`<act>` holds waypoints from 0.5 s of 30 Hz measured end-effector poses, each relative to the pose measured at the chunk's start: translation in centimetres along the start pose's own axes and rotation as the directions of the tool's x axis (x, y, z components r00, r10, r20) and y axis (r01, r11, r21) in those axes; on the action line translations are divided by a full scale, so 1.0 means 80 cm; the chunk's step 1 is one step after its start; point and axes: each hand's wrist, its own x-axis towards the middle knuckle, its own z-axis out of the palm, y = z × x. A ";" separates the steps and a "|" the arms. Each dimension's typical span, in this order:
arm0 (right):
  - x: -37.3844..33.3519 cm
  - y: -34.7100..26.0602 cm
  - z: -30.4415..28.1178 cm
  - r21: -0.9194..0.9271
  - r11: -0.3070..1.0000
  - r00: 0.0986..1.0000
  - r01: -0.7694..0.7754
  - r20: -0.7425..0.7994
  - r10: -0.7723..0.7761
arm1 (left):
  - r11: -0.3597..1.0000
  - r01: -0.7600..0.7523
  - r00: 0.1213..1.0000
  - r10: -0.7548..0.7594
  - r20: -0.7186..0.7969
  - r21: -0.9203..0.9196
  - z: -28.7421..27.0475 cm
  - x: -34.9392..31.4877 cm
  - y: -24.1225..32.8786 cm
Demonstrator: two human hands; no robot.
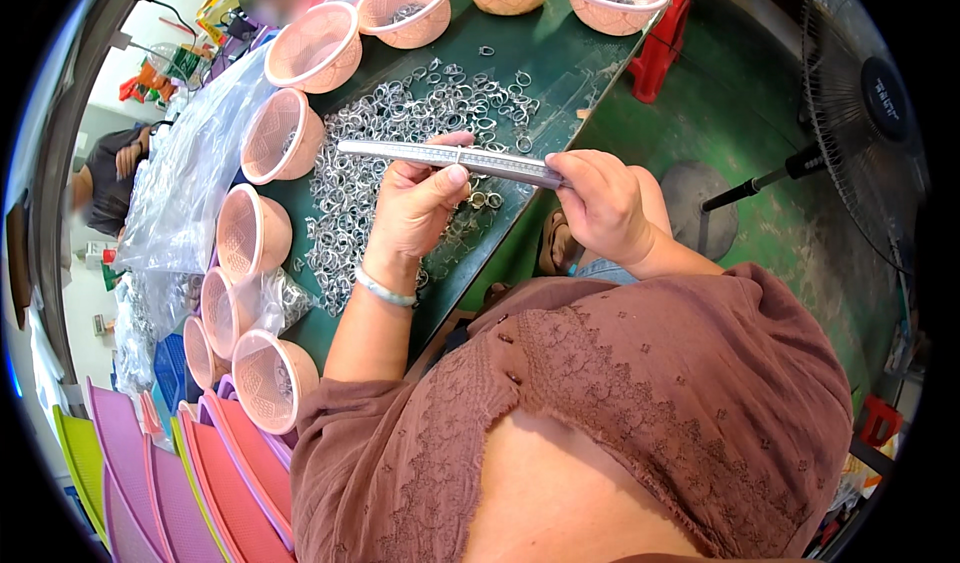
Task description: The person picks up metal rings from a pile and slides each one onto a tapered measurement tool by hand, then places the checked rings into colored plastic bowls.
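Note:
A long, tapered, silvery ring mandrel (400, 152) with fine graduation marks lies nearly level above the table. The fingers of my right hand (607, 198) are closed on its thicker end. My left hand (425, 208) is pinched around the middle, where a thin ring (459, 156) seems to encircle the stick between thumb and fingers. The fingertips partly hide that ring. Beneath my hands, a wide heap of loose silvery rings (350, 178) covers part of the green table (560, 58).
Pink plastic baskets (265, 238), some holding rings, curve along the table's far and left sides. Clear plastic bags (185, 183) lie beyond them. Coloured trays (225, 473) are stacked at lower left. A standing fan (885, 103) and red stool (662, 53) are right. Another person (105, 178) sits at far left.

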 end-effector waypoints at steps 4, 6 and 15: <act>0.002 -0.002 0.000 0.042 0.998 0.999 -0.037 0.024 0.036 | 1.000 -0.014 1.000 0.014 0.010 0.026 0.002 -0.004 0.013; 0.001 -0.003 0.000 0.065 0.996 0.997 -0.058 0.048 0.055 | 0.998 -0.008 1.000 0.008 0.006 0.060 0.000 -0.006 0.016; 0.006 -0.014 -0.008 0.252 0.918 0.939 -0.306 0.238 0.247 | 0.997 -0.074 0.987 0.075 -0.145 0.009 0.001 -0.002 -0.002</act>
